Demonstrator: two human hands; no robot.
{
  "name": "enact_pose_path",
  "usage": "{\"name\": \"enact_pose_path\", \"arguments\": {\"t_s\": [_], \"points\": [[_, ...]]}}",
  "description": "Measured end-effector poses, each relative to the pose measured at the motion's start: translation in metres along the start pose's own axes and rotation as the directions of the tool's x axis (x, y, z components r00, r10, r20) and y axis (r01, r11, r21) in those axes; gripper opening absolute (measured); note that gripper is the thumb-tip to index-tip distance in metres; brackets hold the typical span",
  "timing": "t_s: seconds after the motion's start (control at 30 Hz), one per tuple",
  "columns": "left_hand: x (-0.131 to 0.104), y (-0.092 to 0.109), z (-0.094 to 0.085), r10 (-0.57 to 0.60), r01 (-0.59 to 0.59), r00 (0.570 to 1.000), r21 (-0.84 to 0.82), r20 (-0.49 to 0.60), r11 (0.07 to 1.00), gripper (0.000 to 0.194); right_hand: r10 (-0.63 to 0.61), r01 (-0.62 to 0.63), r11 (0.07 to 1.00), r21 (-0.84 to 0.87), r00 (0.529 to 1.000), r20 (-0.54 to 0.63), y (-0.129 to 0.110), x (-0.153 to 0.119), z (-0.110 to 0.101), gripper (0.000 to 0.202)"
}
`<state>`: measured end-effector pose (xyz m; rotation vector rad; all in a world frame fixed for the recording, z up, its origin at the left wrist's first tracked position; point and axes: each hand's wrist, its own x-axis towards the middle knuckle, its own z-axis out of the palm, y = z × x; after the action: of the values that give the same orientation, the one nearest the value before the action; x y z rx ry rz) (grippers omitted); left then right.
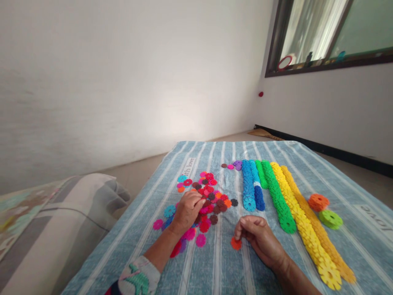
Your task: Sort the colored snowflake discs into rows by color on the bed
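A loose heap of snowflake discs (208,192) in red, pink, brown, orange and blue lies spread on the striped cloth. My left hand (187,209) reaches over the heap, its fingers curled together at the discs; whatever they pinch is hidden. My right hand (260,237) is to the right of the heap, with closed fingers on the edge of an orange snowflake disc (236,243). Beyond it lie overlapping rows of discs: a blue row (248,184), a green row (279,200), a yellow row (303,229) and a darker yellow row (319,225).
An orange stack (318,202) and a lime stack (330,219) sit at the right. A few purple discs (238,164) lie by the blue row's far end. The striped cloth (123,237) covers the surface. Grey-and-white bedding (76,209) is at left, below a white wall (138,82).
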<state>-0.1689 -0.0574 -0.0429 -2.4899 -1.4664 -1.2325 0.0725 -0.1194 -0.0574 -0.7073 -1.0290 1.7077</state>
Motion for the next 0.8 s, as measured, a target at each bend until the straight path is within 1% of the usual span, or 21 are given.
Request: {"name": "enact_pose_path", "arguments": {"t_s": [0.1,0.2,0.37,0.5,0.67,0.8], "points": [[0.000,-0.003,-0.002,-0.019,0.019,1.000,0.002,-0.001,1.000,0.019,0.009,-0.009,1.000,0.004,1.000,-0.002,0.000,0.000,0.000,0.033],[-0.002,-0.007,-0.002,-0.039,0.039,0.999,0.042,-0.022,0.998,0.020,0.010,-0.010,1.000,-0.005,1.000,-0.005,0.000,0.000,0.001,0.034],[-0.005,-0.014,0.001,-0.059,0.073,0.993,0.135,-0.105,0.988,0.016,0.012,-0.011,1.000,-0.008,1.000,0.003,0.000,-0.001,0.000,0.034],[-0.006,-0.012,0.000,-0.020,0.034,0.995,0.142,-0.099,0.989,0.016,0.010,-0.010,1.000,-0.001,1.000,0.010,0.000,0.000,0.000,0.034],[-0.004,0.000,-0.001,0.076,-0.066,0.995,0.150,-0.064,0.986,0.014,0.006,-0.006,1.000,-0.001,1.000,0.011,0.000,0.001,0.001,0.032],[0.000,0.009,0.001,0.097,-0.093,0.995,0.151,-0.017,0.984,0.013,-0.009,0.009,1.000,-0.002,1.000,0.001,0.000,0.001,0.002,0.031]]}}
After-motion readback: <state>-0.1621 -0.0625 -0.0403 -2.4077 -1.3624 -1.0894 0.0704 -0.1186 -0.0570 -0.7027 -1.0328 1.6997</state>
